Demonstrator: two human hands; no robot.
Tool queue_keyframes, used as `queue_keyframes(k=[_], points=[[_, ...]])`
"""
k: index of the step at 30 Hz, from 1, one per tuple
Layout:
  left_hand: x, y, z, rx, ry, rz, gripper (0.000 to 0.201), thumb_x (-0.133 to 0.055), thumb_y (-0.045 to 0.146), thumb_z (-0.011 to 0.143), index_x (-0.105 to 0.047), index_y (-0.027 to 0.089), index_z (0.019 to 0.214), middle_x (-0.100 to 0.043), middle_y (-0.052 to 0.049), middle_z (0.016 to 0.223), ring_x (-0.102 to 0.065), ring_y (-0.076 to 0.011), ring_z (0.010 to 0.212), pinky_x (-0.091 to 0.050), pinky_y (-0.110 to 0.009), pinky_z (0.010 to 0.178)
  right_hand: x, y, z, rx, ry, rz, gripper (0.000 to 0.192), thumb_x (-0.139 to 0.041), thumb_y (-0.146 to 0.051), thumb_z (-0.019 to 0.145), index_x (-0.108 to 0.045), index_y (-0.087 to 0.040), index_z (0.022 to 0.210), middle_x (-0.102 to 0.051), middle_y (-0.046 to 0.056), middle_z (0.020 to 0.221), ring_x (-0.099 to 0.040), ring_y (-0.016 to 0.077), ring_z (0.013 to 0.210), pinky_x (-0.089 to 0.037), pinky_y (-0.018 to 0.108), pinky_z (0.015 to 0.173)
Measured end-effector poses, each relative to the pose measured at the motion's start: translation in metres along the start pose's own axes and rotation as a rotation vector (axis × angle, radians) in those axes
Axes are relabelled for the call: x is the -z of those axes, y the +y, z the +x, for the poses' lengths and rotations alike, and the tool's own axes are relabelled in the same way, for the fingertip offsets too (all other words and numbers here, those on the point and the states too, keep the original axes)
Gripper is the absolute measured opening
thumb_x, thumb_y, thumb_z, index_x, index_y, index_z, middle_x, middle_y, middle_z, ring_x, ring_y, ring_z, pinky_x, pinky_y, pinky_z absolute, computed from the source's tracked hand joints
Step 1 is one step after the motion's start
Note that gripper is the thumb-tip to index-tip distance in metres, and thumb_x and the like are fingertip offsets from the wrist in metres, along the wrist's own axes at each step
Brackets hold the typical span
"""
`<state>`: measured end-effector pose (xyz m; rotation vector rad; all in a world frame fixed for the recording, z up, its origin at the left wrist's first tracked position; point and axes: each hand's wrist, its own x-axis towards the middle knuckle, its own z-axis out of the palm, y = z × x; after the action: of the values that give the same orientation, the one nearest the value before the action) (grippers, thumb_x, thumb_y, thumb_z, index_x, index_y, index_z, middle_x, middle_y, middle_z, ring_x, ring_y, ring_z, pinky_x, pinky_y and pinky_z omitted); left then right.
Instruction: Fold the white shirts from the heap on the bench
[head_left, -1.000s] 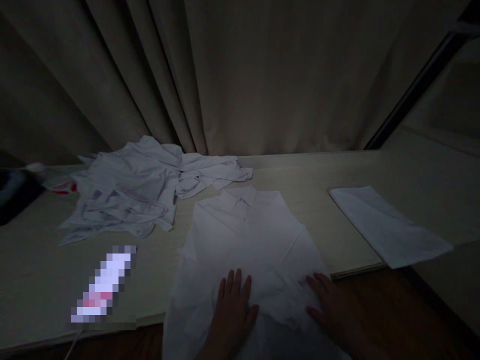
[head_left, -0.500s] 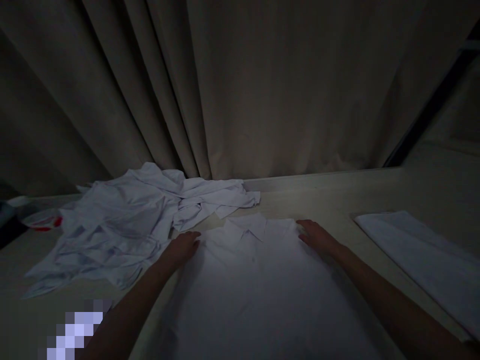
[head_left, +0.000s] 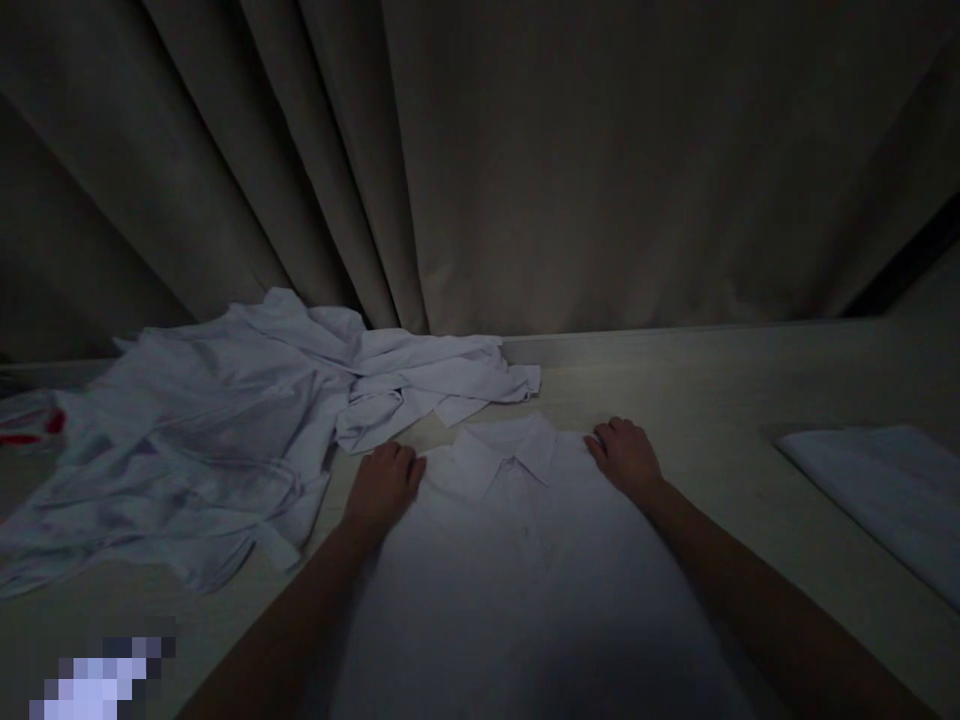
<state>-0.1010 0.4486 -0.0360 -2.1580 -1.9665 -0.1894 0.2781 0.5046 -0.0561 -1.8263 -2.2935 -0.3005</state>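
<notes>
A white collared shirt [head_left: 472, 580] lies front up before me, its collar at the far end and its lower part running out of the bottom of view. At its left shoulder edge is my left hand [head_left: 382, 486], fingers curled down and closed on the cloth. My right hand [head_left: 627, 460] closes on the opposite shoulder edge in the same way, thumb side towards the collar. Both fingertips are partly hidden, and the light is dim.
Rumpled white shirts [head_left: 225, 410] lie in a heap on the left. A folded white garment [head_left: 885, 480] rests on the pale floor [head_left: 712, 400] at the right. Beige curtains [head_left: 600, 180] hang behind. A clear, red-marked wrapper [head_left: 30, 428] is at the far left.
Both hands have curled in at the shirt's shoulders and come slightly closer together. The collar opening looks wider. My view has shifted, so the folded garment appears further right.
</notes>
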Motion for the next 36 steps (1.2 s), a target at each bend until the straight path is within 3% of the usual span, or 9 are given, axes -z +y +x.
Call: queue_keyframes(k=[8, 14, 17, 24, 27, 31, 34, 36], points=[[0.0, -0.012, 0.025, 0.048, -0.172, -0.013, 0.043, -0.018, 0.044, 0.094, -0.052, 0.019, 0.1, -0.068, -0.01, 0.095, -0.065, -0.0234, 0.083, -0.045, -0.033, 0.068, -0.002, 0.005, 0.026, 0.018, 0.016, -0.031, 0.034, -0.03, -0.042, 0.097, -0.055, -0.02, 0.096, -0.062, 0.007, 0.098, -0.059, 0.0178, 0.082, -0.034, 0.028, 0.06], [0.002, -0.021, 0.062, -0.02, -0.13, 0.082, 0.042, -0.018, 0.041, 0.094, -0.052, 0.02, 0.108, -0.068, -0.011, 0.101, -0.066, -0.0265, 0.085, -0.046, -0.036, 0.067, 0.003, 0.013, 0.063, 0.02, 0.03, -0.075, 0.037, -0.028, -0.046, 0.097, -0.054, -0.02, 0.097, -0.064, 0.007, 0.097, -0.06, 0.0186, 0.08, -0.032, 0.028, 0.057], [0.016, -0.026, 0.088, -0.033, -0.072, 0.111, 0.042, -0.019, 0.039, 0.093, -0.053, 0.021, 0.11, -0.067, -0.011, 0.104, -0.065, -0.027, 0.087, -0.046, -0.036, 0.069, 0.016, 0.017, 0.085, 0.011, 0.083, -0.088, 0.039, -0.027, -0.046, 0.097, -0.054, -0.019, 0.099, -0.064, 0.008, 0.098, -0.06, 0.0193, 0.08, -0.031, 0.029, 0.058], [0.069, -0.035, 0.135, 0.033, 0.053, 0.076, 0.04, -0.026, 0.039, 0.092, -0.054, 0.02, 0.114, -0.064, -0.011, 0.113, -0.061, -0.0255, 0.1, -0.045, -0.035, 0.08, 0.06, 0.03, 0.127, -0.013, 0.221, -0.042, 0.041, -0.028, -0.05, 0.095, -0.056, -0.02, 0.1, -0.065, 0.011, 0.099, -0.058, 0.0226, 0.08, -0.031, 0.03, 0.059], [0.068, -0.031, 0.131, 0.077, -0.006, 0.054, 0.039, -0.029, 0.037, 0.091, -0.057, 0.018, 0.11, -0.068, -0.012, 0.104, -0.063, -0.0242, 0.093, -0.046, -0.033, 0.075, 0.058, 0.027, 0.124, -0.034, 0.16, -0.021, 0.038, -0.031, -0.048, 0.095, -0.057, -0.02, 0.099, -0.066, 0.011, 0.098, -0.059, 0.022, 0.079, -0.031, 0.03, 0.059], [0.049, -0.02, 0.108, 0.075, -0.116, 0.039, 0.033, -0.036, 0.035, 0.087, -0.063, 0.02, 0.099, -0.071, -0.01, 0.094, -0.066, -0.0234, 0.085, -0.047, -0.032, 0.071, 0.04, 0.017, 0.106, 0.005, 0.05, -0.042, 0.033, -0.034, -0.043, 0.095, -0.058, -0.02, 0.094, -0.067, 0.009, 0.092, -0.059, 0.0196, 0.076, -0.031, 0.029, 0.058], [0.047, -0.018, 0.096, 0.024, -0.12, 0.019, 0.033, -0.036, 0.036, 0.087, -0.063, 0.021, 0.097, -0.071, -0.009, 0.096, -0.065, -0.0227, 0.087, -0.046, -0.032, 0.074, 0.038, 0.016, 0.094, 0.093, 0.09, -0.064, 0.034, -0.034, -0.042, 0.095, -0.059, -0.019, 0.09, -0.067, 0.009, 0.088, -0.058, 0.0196, 0.076, -0.033, 0.029, 0.062], [0.059, -0.02, 0.092, -0.007, -0.106, -0.007, 0.035, -0.033, 0.037, 0.088, -0.063, 0.022, 0.1, -0.07, -0.007, 0.098, -0.065, -0.0216, 0.089, -0.046, -0.031, 0.075, 0.048, 0.02, 0.088, 0.133, 0.139, -0.065, 0.036, -0.033, -0.042, 0.095, -0.059, -0.019, 0.087, -0.066, 0.009, 0.085, -0.057, 0.0196, 0.076, -0.033, 0.03, 0.063]])
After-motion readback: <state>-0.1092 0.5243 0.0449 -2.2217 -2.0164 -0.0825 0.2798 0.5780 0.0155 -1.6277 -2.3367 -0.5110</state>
